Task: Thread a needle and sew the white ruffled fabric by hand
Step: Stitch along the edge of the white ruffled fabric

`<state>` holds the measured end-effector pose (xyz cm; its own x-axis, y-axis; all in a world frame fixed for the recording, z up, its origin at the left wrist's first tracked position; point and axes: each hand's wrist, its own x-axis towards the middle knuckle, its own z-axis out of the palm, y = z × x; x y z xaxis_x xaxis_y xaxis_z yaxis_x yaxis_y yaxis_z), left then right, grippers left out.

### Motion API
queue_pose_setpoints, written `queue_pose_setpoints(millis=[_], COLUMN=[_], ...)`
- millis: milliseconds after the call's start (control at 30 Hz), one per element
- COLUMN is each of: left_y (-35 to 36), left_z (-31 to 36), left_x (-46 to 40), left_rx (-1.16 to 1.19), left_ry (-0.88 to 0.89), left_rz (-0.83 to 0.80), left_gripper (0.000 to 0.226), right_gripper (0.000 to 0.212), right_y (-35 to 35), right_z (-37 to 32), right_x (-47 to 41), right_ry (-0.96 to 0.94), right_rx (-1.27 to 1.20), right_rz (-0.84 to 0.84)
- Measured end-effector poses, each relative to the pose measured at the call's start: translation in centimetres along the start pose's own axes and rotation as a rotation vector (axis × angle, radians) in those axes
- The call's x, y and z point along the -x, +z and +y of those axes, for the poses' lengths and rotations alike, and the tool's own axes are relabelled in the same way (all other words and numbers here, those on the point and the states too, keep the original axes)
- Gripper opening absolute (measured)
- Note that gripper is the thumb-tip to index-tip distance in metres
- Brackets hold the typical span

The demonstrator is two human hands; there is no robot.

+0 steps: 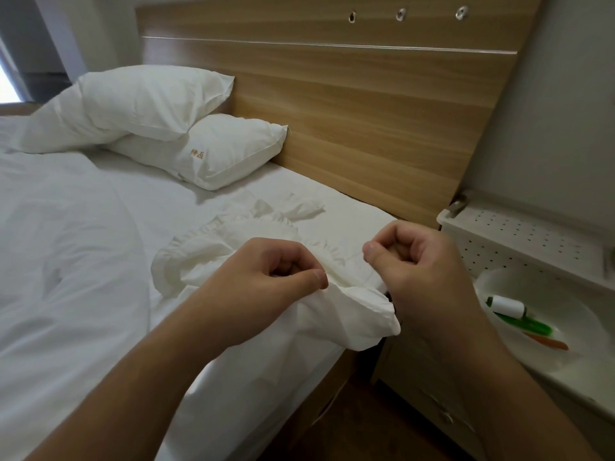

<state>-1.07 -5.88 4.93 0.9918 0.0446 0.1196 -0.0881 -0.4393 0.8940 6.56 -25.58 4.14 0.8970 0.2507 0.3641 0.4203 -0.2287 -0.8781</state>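
Two hands work at white ruffled fabric on a bed's edge.

The left hand pinches the ruffled fabric; the right hand is curled beside it, and whether it holds a needle cannot be told. The cloth looks light, soft and floppy, best gripped close to the seam.

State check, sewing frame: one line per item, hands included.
left hand: fingers curled, pinching ruffled fabric
right hand: fingers curled, thumb against forefinger; contents unclear
ruffled fabric: crumpled on bed, edge lifted
thread spool: lying in bowl
bowl: upright on nightstand
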Motion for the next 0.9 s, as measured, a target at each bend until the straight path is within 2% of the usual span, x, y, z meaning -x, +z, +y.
queue_pose_setpoints(millis=[200,567,800,900], left_y=[-0.1,-0.3,-0.4,-0.7], left_z=[-0.1,-0.2,-0.1,-0.1], left_x=[-0.1,0.0,-0.1,-0.1], left_rx=[0.017,0.030,0.036,0.052], left_ry=[-0.023,-0.022,-0.020,-0.031], left_rz=[0.006,0.002,0.057,0.076], left_gripper=[0.021,0.021,0.010,0.010], right_gripper=[0.022,0.020,0.022,0.031], right_y=[-0.1,-0.5,-1.3,-2.2], right_z=[1.0,1.7,1.0,0.6], right_x=[-0.4,-0.9,-0.8,-0.8], right_ry=[0.026,0.164,0.231,0.263], right_rx=[0.094,0.323,0.371,0.393], right_rz=[0.171,0.314,0.273,0.216])
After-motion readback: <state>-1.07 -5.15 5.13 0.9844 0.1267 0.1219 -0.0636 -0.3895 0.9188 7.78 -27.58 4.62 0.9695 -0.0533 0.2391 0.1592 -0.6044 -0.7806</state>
